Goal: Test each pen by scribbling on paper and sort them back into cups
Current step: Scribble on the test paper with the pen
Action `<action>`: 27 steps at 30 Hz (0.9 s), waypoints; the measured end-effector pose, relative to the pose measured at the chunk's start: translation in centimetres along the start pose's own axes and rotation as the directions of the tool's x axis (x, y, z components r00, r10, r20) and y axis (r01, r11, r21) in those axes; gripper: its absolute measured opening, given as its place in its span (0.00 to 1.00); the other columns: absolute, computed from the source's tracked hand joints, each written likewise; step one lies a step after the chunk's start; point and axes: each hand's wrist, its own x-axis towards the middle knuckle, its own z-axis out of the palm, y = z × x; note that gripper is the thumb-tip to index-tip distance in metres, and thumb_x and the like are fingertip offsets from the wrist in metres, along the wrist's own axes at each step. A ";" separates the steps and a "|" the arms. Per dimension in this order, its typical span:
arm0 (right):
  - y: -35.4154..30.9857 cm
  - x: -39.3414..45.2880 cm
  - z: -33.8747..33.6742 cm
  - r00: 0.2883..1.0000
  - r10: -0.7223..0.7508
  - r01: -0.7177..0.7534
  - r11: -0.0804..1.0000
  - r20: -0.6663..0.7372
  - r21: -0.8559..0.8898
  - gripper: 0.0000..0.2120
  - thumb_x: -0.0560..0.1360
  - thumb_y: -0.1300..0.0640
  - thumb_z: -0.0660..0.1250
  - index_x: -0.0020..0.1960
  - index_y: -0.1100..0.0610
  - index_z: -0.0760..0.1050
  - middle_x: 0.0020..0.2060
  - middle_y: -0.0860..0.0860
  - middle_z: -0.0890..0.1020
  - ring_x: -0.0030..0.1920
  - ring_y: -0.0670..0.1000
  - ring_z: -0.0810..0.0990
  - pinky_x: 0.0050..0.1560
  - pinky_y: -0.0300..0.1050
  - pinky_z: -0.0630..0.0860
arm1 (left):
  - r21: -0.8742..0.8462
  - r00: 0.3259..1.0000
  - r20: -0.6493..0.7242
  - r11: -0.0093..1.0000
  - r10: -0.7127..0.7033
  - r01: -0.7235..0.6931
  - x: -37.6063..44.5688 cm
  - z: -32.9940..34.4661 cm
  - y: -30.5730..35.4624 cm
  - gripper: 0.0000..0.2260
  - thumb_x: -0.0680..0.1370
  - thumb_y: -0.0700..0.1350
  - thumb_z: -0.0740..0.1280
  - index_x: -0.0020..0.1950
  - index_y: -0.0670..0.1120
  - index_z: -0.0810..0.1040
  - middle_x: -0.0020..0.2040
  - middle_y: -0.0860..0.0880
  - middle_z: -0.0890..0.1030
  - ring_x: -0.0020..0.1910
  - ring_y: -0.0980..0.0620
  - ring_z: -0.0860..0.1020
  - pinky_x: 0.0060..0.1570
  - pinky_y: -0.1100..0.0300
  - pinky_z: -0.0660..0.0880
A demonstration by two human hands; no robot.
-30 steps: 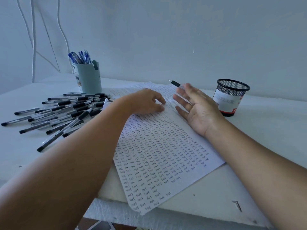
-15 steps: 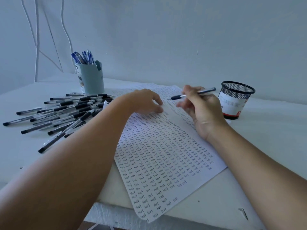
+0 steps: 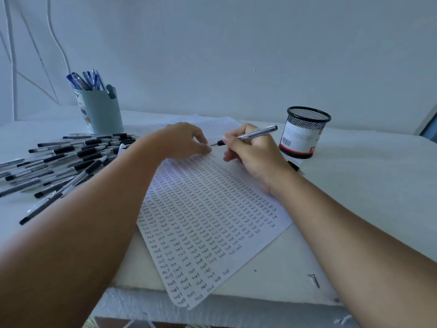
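Swung tip-down, pen (image 3: 246, 135) now gripped in right hand (image 3: 255, 152) fingers — left hand (image 3: 186, 140) (fingers relaxed) rests on paper (image 3: 208, 214).

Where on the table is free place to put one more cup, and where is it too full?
Bare table lies right of the mesh cup, and a strip between the paper and the front edge. Crowded: the loose pens before the blue cup, and mid-sheet, where both hands work.

Paper (image 3: 208, 216): handwritten "test" repeated in rows.
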 end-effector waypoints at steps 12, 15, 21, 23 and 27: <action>0.1 0.5 -0.5 0.988 0.017 0.004 0.991 0.152 -0.133 0.04 0.81 0.54 0.71 0.53 0.53 0.83 0.43 0.49 0.88 0.46 0.49 0.87 0.57 0.48 0.81 | -0.105 1.000 -0.003 0.994 0.009 -0.009 -0.2 -0.2 -0.2 0.24 0.73 0.59 0.77 0.67 0.55 0.78 0.68 0.49 0.75 0.67 0.49 0.73 0.61 0.55 0.67; 0.6 0.5 -0.6 0.990 0.032 -0.004 0.979 0.135 -0.206 0.06 0.81 0.50 0.70 0.46 0.50 0.81 0.37 0.46 0.86 0.41 0.46 0.83 0.58 0.54 0.81 | -0.160 1.000 -0.021 0.987 -0.020 0.016 0.0 -0.1 -0.4 0.26 0.69 0.59 0.80 0.64 0.56 0.78 0.66 0.48 0.73 0.63 0.50 0.74 0.61 0.53 0.69; 0.5 0.5 -0.3 0.992 -0.003 0.029 0.978 0.124 -0.208 0.02 0.79 0.55 0.71 0.49 0.51 0.78 0.39 0.49 0.87 0.42 0.48 0.83 0.59 0.57 0.80 | -0.202 0.998 -0.022 0.978 -0.051 0.046 -0.3 -0.1 0.0 0.31 0.69 0.57 0.81 0.66 0.56 0.72 0.63 0.47 0.66 0.55 0.45 0.76 0.62 0.47 0.75; 0.5 0.6 -0.4 0.992 0.000 0.030 0.973 0.130 -0.229 0.02 0.80 0.54 0.71 0.49 0.51 0.79 0.39 0.47 0.87 0.41 0.45 0.82 0.58 0.55 0.80 | -0.188 0.999 -0.022 0.981 -0.049 0.044 -0.3 0.0 0.1 0.32 0.70 0.58 0.80 0.68 0.55 0.70 0.63 0.47 0.65 0.54 0.45 0.75 0.60 0.49 0.75; 0.6 0.9 -0.3 0.990 0.003 0.037 0.960 0.143 -0.276 0.03 0.81 0.51 0.70 0.49 0.49 0.78 0.38 0.43 0.85 0.38 0.43 0.80 0.53 0.50 0.79 | -0.178 0.999 -0.011 0.983 -0.040 0.037 -0.3 0.1 0.1 0.33 0.71 0.58 0.79 0.71 0.54 0.68 0.64 0.47 0.64 0.53 0.47 0.75 0.58 0.51 0.74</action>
